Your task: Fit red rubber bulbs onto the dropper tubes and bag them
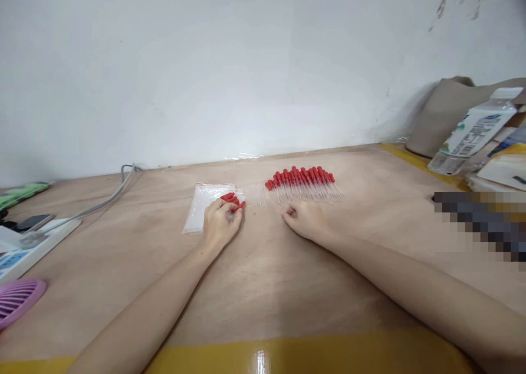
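My left hand (219,220) is closed at the near right edge of a clear plastic bag (199,207). Its fingertips curl at a small heap of red rubber bulbs (230,197), and one red bulb (242,205) shows by the thumb. Something pale shows between thumb and fingers. My right hand (306,219) rests on the table with thumb and forefinger pinched; what they hold, if anything, is too small to make out. Just beyond it lies a row of droppers (304,182), clear thin tubes with red bulbs pointing away. Loose clear tubes (257,199) lie between both hands.
At left are a white power strip (49,242) with a grey cable (102,203), a phone (33,223) and a pink slatted object (20,300). A plastic bottle (476,130) leans at right beside a grey-beige bag (435,114). A white wall (213,78) bounds the wooden table (246,292).
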Tool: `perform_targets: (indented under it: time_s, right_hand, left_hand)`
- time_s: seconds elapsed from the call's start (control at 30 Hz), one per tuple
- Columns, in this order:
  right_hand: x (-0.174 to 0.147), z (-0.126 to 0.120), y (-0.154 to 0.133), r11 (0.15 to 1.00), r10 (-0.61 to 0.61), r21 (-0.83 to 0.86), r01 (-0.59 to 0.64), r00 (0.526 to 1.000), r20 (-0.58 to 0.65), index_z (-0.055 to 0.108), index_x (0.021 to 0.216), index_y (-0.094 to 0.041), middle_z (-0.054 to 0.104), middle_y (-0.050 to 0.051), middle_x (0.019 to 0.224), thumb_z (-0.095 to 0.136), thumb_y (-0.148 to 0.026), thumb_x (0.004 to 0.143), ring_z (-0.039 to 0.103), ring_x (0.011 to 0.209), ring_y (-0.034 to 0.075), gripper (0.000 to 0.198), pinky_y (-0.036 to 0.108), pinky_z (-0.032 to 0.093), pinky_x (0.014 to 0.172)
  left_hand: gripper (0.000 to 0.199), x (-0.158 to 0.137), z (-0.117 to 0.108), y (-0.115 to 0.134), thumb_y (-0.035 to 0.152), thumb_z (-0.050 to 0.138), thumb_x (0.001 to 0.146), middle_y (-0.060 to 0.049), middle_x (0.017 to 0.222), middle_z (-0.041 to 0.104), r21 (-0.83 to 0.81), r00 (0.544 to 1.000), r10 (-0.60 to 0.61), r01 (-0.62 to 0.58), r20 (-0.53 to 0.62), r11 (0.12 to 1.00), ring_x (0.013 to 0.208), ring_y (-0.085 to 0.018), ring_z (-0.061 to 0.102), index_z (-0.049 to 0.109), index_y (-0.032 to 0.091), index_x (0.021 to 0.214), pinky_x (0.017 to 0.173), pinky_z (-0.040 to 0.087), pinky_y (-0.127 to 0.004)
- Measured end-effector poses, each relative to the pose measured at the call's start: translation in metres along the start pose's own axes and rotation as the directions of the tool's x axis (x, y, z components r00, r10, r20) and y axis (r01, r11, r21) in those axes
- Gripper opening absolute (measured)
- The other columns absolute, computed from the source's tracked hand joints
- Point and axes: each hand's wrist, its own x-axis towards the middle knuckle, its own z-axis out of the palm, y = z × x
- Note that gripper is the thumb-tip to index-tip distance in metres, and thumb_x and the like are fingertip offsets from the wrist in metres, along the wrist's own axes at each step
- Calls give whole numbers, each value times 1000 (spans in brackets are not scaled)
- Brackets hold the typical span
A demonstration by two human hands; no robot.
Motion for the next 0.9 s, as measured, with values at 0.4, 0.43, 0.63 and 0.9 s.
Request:
perform_targets:
  time_s: [0.4,0.43,0.63,0.9]
  right_hand:
    - [-9,-10,40,980,-93,172,100,994,-49,59,80,-18,61,3,80,67,-37,65,53,74,16,26,26,38,63]
    - [-7,-6,39,978,-107,177,114,993,-49,59,80,-18,60,3,81,68,-38,65,53,75,16,26,27,39,65]
    - [-2,4,28,979,-126,167,117,991,44,56,71,-18,58,3,79,59,-29,75,51,75,16,12,27,37,64]
    - [-18,5,20,873,-251,420,246,967,-45,49,82,-19,58,1,78,41,-22,86,53,71,13,9,25,42,65]
  left_hand:
    - [27,-19,-9,33,29,60,74,-5,86,55,-250,944,103,-22,312,968,63,-12,53,62,15,97,59,48,-27]
    - [28,-18,-7,34,31,61,74,-5,88,55,-253,941,120,-39,315,967,69,-14,55,62,15,98,65,49,-29]
    - [12,-15,0,35,26,57,81,-4,83,60,-287,937,173,-83,304,954,79,-17,56,66,18,80,72,47,-30]
    - [14,-19,-4,40,26,48,87,-2,83,65,-369,937,107,25,334,929,74,-15,60,58,18,93,66,47,-26]
